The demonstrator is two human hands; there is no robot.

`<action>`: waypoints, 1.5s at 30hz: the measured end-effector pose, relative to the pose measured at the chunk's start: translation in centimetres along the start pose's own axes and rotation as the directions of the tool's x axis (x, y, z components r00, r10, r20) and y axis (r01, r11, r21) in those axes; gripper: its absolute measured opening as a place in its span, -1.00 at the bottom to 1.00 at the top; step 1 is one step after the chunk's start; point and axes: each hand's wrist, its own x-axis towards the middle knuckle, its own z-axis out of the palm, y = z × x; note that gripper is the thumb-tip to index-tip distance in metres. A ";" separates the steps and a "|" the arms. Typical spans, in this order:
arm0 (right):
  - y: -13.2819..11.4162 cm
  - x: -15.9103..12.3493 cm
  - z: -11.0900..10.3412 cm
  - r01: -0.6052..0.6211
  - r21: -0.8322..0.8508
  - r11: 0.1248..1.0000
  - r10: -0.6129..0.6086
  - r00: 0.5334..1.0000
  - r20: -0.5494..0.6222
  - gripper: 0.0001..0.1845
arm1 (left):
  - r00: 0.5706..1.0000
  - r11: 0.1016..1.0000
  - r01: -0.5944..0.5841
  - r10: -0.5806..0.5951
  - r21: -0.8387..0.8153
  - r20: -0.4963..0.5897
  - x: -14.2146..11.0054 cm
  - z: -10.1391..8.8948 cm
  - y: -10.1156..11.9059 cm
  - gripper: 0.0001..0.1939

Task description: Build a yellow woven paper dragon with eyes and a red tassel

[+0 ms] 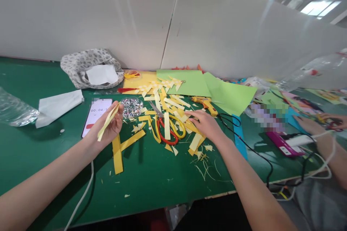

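Note:
My left hand is closed around a pale yellow paper strip, raised above the table beside a phone. My right hand has its fingers stretched out over the right side of a heap of yellow paper strips; I see nothing held in it, and whether the fingertips touch the paper I cannot tell. Red-and-yellow-handled scissors lie between my hands, partly covered by a strip. Behind the heap, a woven yellow paper piece with a red tassel rests on coloured sheets.
A yellow glue gun with a black cable lies near my right hand. A clear dish of small bits, a patterned cloth bag and green sheets stand behind. A magenta power strip and another person's hands are at right.

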 end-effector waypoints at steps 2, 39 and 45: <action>-0.5 -0.1 0.1 0.040 -0.066 0.997 -0.036 0.998 0.054 -0.61 | 1.000 1.000 -0.003 0.003 -0.022 0.022 0.2 -0.3 0.3 -0.78; -9.4 -1.2 2.0 -0.233 0.598 0.767 0.321 0.946 -0.043 -0.57 | 0.989 0.846 0.123 -0.147 0.518 0.006 -1.6 1.0 -2.3 -0.90; -10.8 -1.9 1.7 0.133 0.236 0.962 -0.053 0.947 -0.317 -0.69 | 0.993 0.796 0.092 -0.118 0.598 0.004 -1.6 0.8 -2.7 -0.85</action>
